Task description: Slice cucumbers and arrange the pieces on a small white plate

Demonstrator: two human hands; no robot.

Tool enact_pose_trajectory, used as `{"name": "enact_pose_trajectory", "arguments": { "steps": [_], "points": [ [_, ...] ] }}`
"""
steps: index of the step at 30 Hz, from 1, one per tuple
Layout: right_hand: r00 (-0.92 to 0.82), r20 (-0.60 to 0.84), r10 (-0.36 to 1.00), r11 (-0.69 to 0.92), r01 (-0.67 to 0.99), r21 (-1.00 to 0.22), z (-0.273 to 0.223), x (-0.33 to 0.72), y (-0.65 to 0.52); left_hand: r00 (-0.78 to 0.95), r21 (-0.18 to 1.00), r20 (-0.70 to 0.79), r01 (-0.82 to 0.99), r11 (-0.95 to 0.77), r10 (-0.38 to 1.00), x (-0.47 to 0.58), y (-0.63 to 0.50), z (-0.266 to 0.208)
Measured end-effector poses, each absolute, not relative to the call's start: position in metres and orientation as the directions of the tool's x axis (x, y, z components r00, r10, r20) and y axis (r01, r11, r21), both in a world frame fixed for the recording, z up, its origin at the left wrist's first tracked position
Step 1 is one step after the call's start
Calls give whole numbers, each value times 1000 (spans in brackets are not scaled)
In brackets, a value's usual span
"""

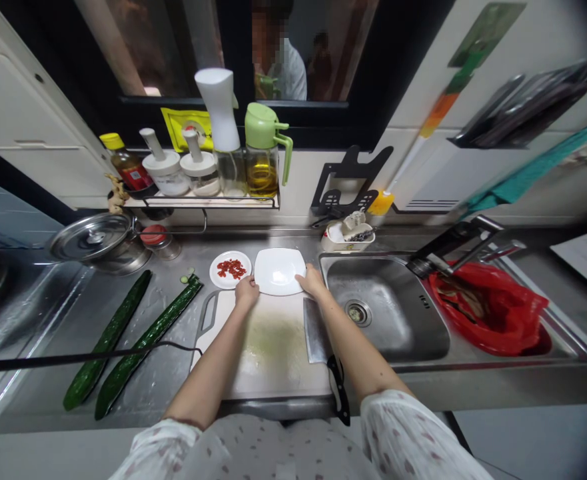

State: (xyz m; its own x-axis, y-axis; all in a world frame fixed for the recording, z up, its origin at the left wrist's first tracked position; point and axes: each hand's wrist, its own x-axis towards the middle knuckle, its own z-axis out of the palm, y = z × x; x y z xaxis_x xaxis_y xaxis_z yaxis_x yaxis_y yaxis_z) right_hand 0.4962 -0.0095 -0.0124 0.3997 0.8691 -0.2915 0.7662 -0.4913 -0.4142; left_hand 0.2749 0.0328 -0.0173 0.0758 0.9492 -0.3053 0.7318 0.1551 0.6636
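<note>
Both hands grip a white square plate by its near corners, at the far edge of the cutting board. My left hand is closed on the left corner, and my right hand on the right, its thumb over the rim. Just left of the plate, a small white dish holds chopped red pieces. Below lies the white cutting board with a wet greenish patch. A cleaver with a black handle rests along the board's right side, partly behind my right forearm.
Two cucumbers lie on the left counter, near a lidded steel pot. Seasoning jars and an oil bottle stand on a rack. At right is a sink with a red bag. A black cable crosses the left.
</note>
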Motion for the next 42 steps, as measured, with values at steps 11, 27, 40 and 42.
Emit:
{"name": "enact_pose_trajectory", "arguments": {
  "steps": [11,27,40,42],
  "points": [
    [412,-298,861,-502,780,-374,-14,496,-7,76,560,-283,822,100,956,281,32,-16],
    [432,-311,847,-522,785,-332,-12,494,-3,125,464,-225,886,-7,966,286,30,-9],
    [441,-327,836,-535,789,-303,-7,492,-1,142,408,-229,912,-37,963,286,23,1],
    [445,-316,838,-532,793,-295,-6,491,-2,134,425,-229,905,-24,964,285,20,3]
  ]
}}
